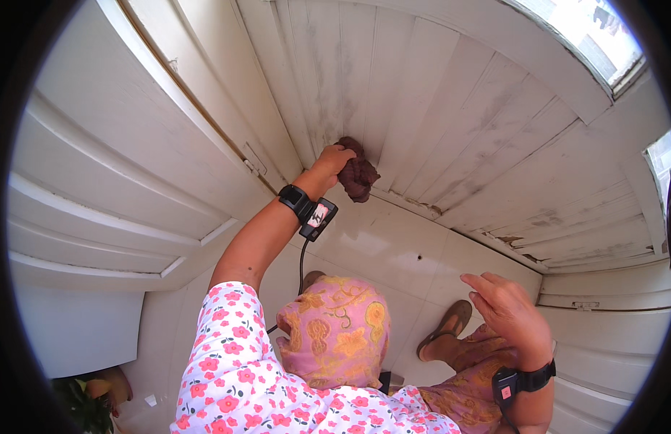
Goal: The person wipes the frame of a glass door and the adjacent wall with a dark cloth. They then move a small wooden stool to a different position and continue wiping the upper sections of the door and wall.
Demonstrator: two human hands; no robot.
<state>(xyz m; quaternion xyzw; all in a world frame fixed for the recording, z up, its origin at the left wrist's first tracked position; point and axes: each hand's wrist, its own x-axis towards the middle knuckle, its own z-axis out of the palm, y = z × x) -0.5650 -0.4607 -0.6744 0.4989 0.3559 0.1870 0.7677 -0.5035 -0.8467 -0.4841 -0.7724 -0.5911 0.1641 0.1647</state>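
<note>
My left hand (336,161) is closed on a bunched dark maroon cloth (358,174), which rests against the lower part of a white panelled wooden door (422,108), close to its left corner. Grey smudges mark the door's grooved boards, and paint is chipped along its bottom edge. My right hand (501,301) is raised near my bent knee, fingers loosely apart, with nothing in it. A black strap with a small device is worn on each arm, and a cable runs from the left one.
Another white door leaf (123,163) with a hinge stands at the left. Glossy pale floor tiles (389,238) have a small dark hole. My sandalled foot (446,331) is on them. A leafy plant (83,404) is at the lower left, and white panels (612,331) are at the right.
</note>
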